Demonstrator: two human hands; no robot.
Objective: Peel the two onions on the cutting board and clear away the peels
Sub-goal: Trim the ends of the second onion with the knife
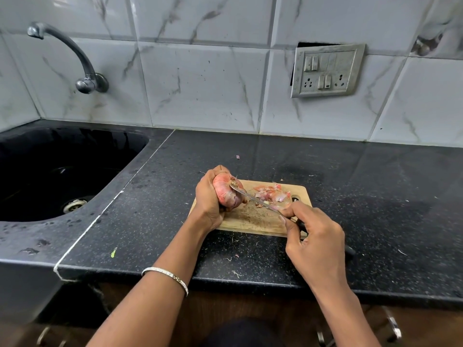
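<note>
My left hand grips a reddish onion over the left end of the wooden cutting board, root end facing right. My right hand holds a knife by its dark handle, and the blade tip touches the onion's root end. A heap of pink onion peels lies on the far part of the board. I see only one onion; a second one is not in view.
The board lies on a black speckled counter. A black sink with a drain sits to the left, under a wall tap. A switch and socket plate hangs on the tiled wall. Small scraps dot the counter near the front edge.
</note>
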